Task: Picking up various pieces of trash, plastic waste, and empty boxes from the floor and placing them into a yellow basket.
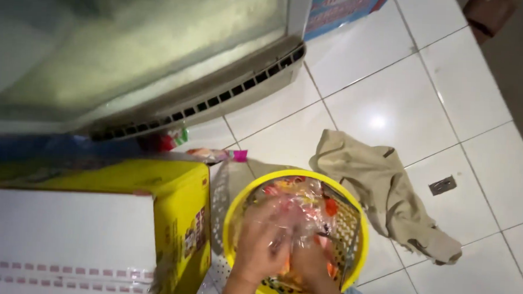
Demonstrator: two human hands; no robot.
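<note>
clear plastic candy bag (297,210) pinched between left hand (261,241) and right hand (312,258) over the yellow basket (360,239).

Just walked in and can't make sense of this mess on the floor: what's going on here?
A person is bent over a round yellow basket on the white tiled floor, with both hands inside it. The left hand and right hand grip a clear plastic bag of small colourful packets. A yellow box stands just left of the basket, a crumpled beige cloth lies to its right, and a glass-fronted freezer stands behind.
</note>
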